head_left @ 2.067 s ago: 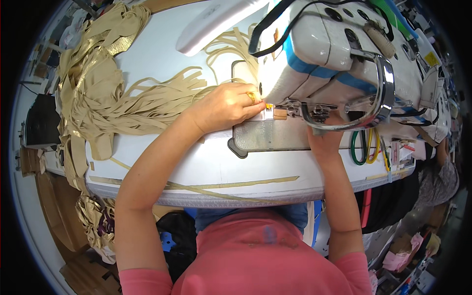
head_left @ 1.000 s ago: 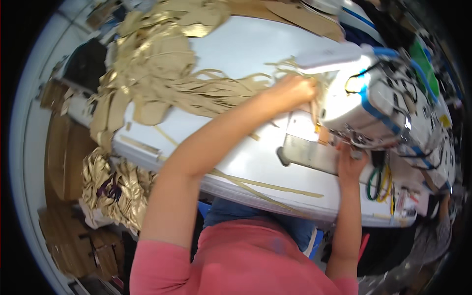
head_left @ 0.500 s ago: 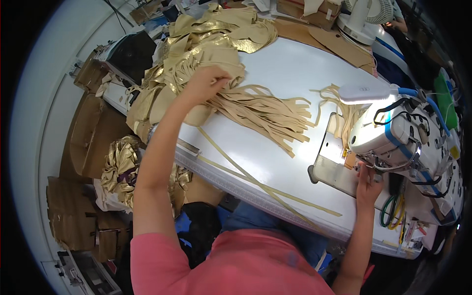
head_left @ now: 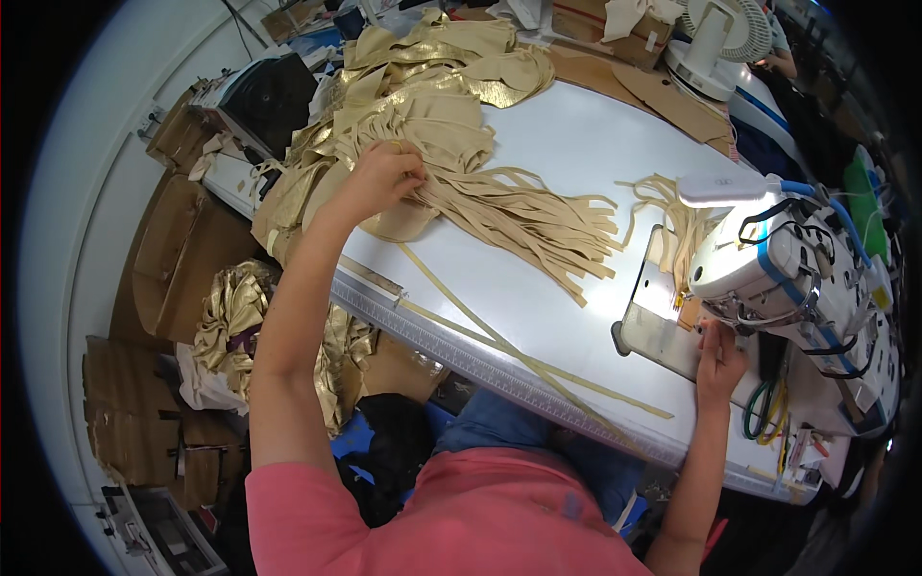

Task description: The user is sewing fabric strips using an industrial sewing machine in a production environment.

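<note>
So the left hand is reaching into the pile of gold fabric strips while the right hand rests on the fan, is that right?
Not quite. In the head view the left hand is on the pile of gold fabric strips, but the right hand rests at the sewing machine, not on the fan.

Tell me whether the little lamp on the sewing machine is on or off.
On. The lamp over the sewing machine throws a bright patch onto the metal plate below it, beside the right hand.
</note>
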`<control>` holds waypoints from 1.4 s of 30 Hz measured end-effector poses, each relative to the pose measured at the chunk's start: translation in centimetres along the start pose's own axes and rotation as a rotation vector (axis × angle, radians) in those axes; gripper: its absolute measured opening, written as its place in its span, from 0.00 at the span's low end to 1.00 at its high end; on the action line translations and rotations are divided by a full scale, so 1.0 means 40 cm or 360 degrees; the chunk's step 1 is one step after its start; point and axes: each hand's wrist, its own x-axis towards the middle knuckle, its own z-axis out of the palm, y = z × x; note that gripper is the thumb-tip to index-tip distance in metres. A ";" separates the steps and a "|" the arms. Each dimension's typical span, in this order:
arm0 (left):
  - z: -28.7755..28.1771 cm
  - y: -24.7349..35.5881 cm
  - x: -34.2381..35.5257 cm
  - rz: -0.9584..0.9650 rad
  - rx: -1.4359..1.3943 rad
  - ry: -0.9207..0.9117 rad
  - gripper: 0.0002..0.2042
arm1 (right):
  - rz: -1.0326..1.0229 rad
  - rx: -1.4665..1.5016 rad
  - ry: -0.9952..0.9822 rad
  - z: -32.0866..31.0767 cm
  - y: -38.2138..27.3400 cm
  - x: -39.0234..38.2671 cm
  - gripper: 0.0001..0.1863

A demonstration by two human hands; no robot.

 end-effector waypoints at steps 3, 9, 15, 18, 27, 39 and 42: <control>-0.025 0.046 0.046 -0.0098 -0.0335 -0.0153 0.04 | -0.0008 0.0083 0.0006 0.001 -0.030 -0.010 0.08; -0.028 0.335 0.158 -0.0499 -0.1618 -0.1106 0.05 | -0.0094 0.0586 -0.0402 0.085 -0.237 0.009 0.15; 0.012 0.519 0.166 -0.0279 -0.1717 -0.0962 0.05 | 0.0677 0.1556 -0.0799 0.134 -0.330 0.004 0.21; 0.036 0.529 0.162 -0.0387 -0.1812 -0.1041 0.06 | 0.0758 0.1303 -0.0812 0.089 -0.294 -0.001 0.11; 0.071 0.563 0.111 -0.0573 -0.2014 -0.0980 0.05 | 0.0790 0.1140 -0.0767 0.075 -0.277 -0.020 0.07; 0.058 0.622 0.076 -0.0175 -0.1601 -0.0081 0.03 | 0.0909 0.1782 -0.0717 0.073 -0.287 -0.011 0.05; 0.068 0.633 0.071 -0.0136 -0.1616 0.0052 0.03 | 0.0754 0.1747 -0.0654 0.076 -0.279 -0.014 0.04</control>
